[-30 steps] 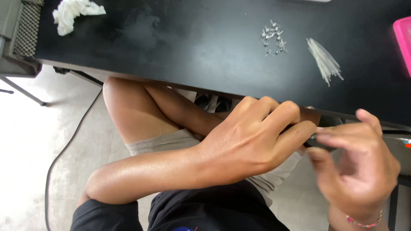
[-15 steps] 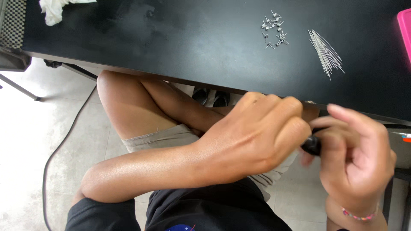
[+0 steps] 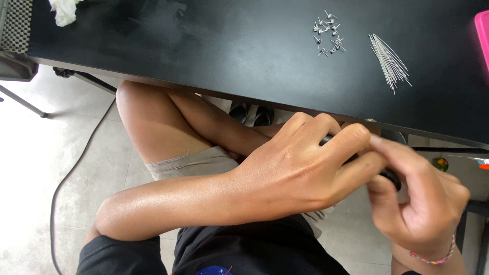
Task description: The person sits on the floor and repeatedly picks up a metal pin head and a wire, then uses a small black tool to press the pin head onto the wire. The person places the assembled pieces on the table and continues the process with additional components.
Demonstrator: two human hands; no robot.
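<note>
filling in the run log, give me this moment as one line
left hand: wrapped around small black object | right hand: fingers on same object | below edge of black table | on table: metal pins, small fasteners

Black table (image 3: 204, 46), silver pins (image 3: 328, 33), pink tray (image 3: 483, 30), white cloth (image 3: 63, 10), beige shorts (image 3: 193, 160).

Black shirt (image 3: 254, 252), khaki shorts (image 3: 198, 160), and a beaded bracelet (image 3: 433, 257) on the right wrist.
</note>
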